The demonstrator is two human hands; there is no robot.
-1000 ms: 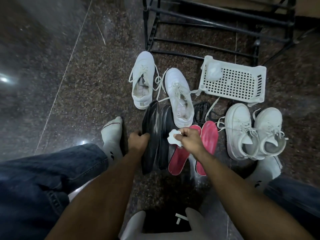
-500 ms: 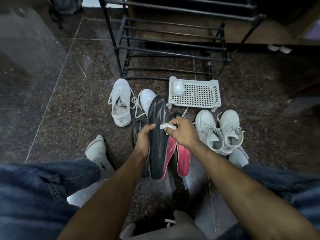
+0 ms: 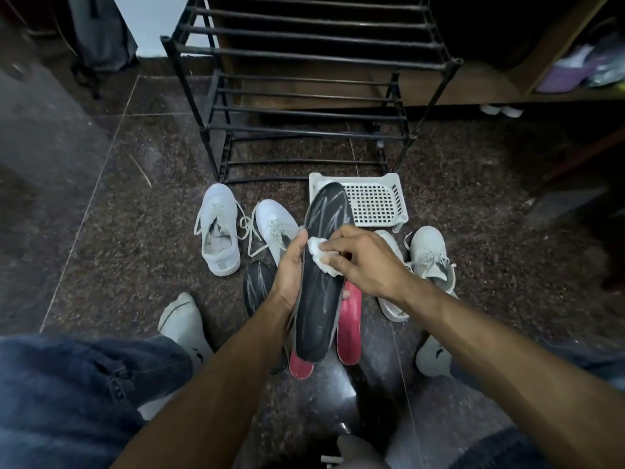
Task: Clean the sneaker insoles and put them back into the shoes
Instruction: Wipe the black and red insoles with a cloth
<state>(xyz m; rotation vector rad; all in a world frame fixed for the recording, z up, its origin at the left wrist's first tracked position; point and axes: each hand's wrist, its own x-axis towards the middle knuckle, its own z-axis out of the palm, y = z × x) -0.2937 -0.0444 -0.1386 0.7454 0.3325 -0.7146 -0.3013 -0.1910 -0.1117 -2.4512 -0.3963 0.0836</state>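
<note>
Step in hand, as judged: wiping the raised insole.

- Long black foam insole with pale streaks [image 3: 321, 282]: lifted off the floor, toe end pointing away, over the white perforated plastic basket [image 3: 375, 204].
- Left hand [image 3: 289, 272]: fingers and thumb curled round the left edge of the insole near mid-length, gripping it from behind.
- Right hand [image 3: 365, 262]: fingers pinching a small crumpled white wipe [image 3: 321, 255], pressed flat on the upper face just beside the left thumb.

Recommended technique: support the foam directly behind the wiping point to prevent buckling; stroke lengthwise from toe to heel; refold the wipe when soiled.

Remaining items, on the dark speckled stone floor [image 3: 135, 231]:
- Second black insole [image 3: 258, 286], just left of the left wrist.
- Two red insoles [image 3: 350, 330], below and right of the raised one.
- Two pairs of white lace-up sneakers [image 3: 220, 231], beyond and to the right.

No insole refitted yet.
</note>
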